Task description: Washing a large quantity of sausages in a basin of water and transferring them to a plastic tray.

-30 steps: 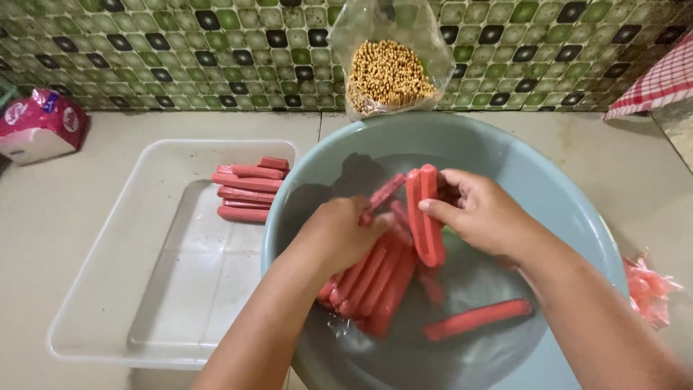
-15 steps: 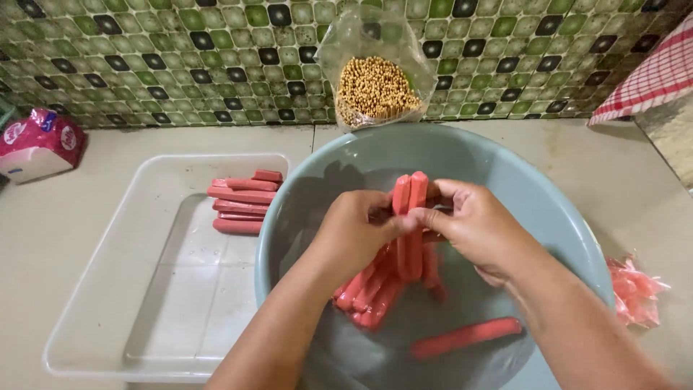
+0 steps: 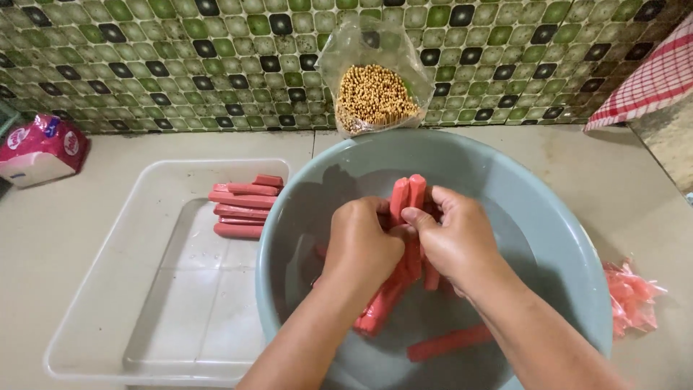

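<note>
You face a wall [image 3: 180,65] of small green, black and white mosaic tiles, grimy along its foot. Below it runs a pale beige bench [image 3: 635,195] with one seam, evenly lit. A red-checked cloth [image 3: 650,79] hangs at right.

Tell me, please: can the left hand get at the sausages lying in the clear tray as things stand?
Probably not at once. The left hand is busy gripping sausages over the basin together with the right hand. The tray sausages lie uncovered just to its left, beyond the basin's rim.
</note>
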